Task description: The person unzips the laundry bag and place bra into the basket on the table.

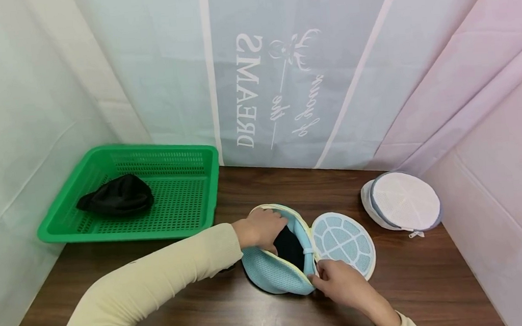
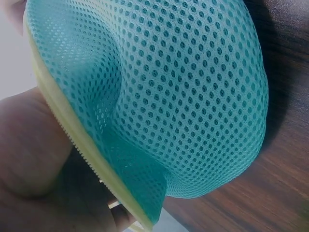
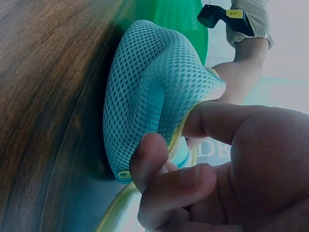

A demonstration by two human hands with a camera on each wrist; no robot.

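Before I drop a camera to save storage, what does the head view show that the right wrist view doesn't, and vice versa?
Only the head view: the white mesh bag, the black cloth in the green basket, and the black item inside the blue mesh bag.
Only the right wrist view: the yellow label on a black device at the left sleeve.
Both: the blue mesh bag, green basket, wooden table, left hand and right hand.
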